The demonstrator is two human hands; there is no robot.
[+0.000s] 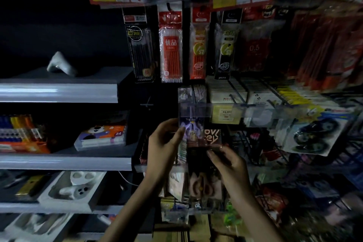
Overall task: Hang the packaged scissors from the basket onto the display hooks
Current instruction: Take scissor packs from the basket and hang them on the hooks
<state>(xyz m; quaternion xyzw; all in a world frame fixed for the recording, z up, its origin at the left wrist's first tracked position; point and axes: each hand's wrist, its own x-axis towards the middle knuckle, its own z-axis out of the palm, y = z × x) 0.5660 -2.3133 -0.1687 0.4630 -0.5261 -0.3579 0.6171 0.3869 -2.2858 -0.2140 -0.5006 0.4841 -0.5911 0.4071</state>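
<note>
Both my hands hold one flat package point(193, 133) upright in front of the display rack, in the middle of the view. My left hand point(164, 143) grips its left edge with the thumb on the front. My right hand point(228, 163) pinches its lower right corner. The package is dark and blurred, so I cannot tell if scissors are inside. Its top sits just below a clear price-tag holder point(198, 109) at the end of a hook. The basket is out of view.
Pen refill packs point(170, 45) hang in a row above. Correction-tape cards point(314, 135) hang on hooks at the right. Grey shelves point(59, 92) at the left carry a crayon box point(102, 137) and white trays. More hanging packets fill the rack below my hands.
</note>
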